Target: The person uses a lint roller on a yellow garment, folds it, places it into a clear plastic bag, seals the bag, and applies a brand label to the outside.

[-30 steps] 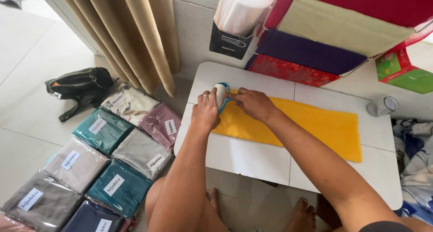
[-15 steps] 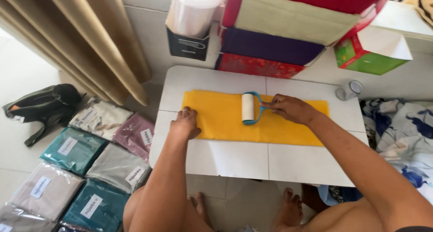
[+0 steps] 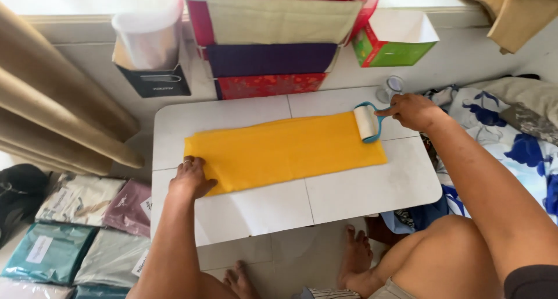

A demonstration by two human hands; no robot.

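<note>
The left hand [image 3: 192, 178] lies flat, fingers spread, pressing the 9 o'clock end of a long smooth yellow cloth [image 3: 285, 152] on the white bench [image 3: 360, 188]. At 3 o'clock, the right hand [image 3: 414, 111] pinches a white lint roller with teal handle [image 3: 368, 123] on the cloth's far end. At 12 o'clock, a red mesh rack [image 3: 279, 37] holds folded cream, purple and red fabrics.

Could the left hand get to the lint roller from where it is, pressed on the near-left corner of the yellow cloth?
Probably not without shifting: the left hand and the lint roller sit at opposite ends of the yellow cloth.
</note>
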